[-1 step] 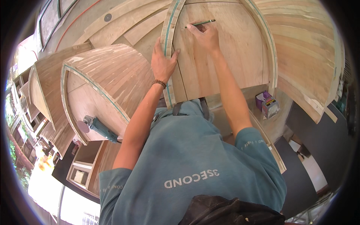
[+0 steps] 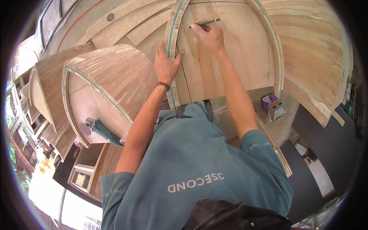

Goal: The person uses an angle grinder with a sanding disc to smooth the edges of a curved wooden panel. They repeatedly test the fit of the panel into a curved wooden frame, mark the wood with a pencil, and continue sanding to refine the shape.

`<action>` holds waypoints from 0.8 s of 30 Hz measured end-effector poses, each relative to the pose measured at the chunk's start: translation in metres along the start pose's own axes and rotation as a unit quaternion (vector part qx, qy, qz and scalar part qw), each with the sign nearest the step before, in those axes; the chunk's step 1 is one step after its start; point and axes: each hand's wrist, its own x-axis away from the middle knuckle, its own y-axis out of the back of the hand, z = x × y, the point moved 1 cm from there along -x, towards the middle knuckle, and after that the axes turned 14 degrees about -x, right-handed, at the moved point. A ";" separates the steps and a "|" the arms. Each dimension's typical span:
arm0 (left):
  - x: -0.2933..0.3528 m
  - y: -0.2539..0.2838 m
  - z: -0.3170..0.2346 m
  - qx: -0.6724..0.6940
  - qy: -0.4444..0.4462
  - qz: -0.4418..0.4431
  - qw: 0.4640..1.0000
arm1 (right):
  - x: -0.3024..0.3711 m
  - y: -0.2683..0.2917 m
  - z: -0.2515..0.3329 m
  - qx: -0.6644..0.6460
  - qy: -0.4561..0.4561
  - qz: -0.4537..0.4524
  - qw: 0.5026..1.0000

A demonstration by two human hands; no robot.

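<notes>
Clearly, control of the pencil (image 2: 214,20) is the main worry. It slants above the plywood panel (image 2: 234,57), its point near the curved left edge, high up; whether the point touches wood cannot be told. The right hand (image 2: 211,38) pinches it closely between thumb and fingers, well back from the point, so a knock or uneven grain could make it skid. The left hand (image 2: 167,68), partly open, straddles the panel's striped rim (image 2: 173,36), thumb on the inner side; should it slacken or push unevenly, the panel might shift, if it is loose. A dark line (image 2: 186,80) runs near that edge, and a stray mark could be confused with it. Over the neighbouring panel's lower edge, an angle grinder (image 2: 103,132) might fall if the left elbow caught it.
</notes>
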 end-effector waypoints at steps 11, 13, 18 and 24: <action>0.000 0.002 -0.003 -0.015 0.016 0.008 1.000 | -0.029 -0.002 -0.005 -0.001 -0.042 0.025 0.999; 0.000 0.003 -0.004 -0.015 0.019 0.011 1.000 | -0.034 -0.002 -0.005 -0.003 -0.038 0.033 0.999; 0.000 0.004 -0.005 -0.011 -0.006 -0.008 1.000 | -0.045 -0.002 -0.008 0.006 -0.019 0.043 0.999; 0.000 0.001 -0.004 0.000 0.026 0.016 1.000 | -0.047 -0.010 0.005 0.007 -0.017 0.067 0.998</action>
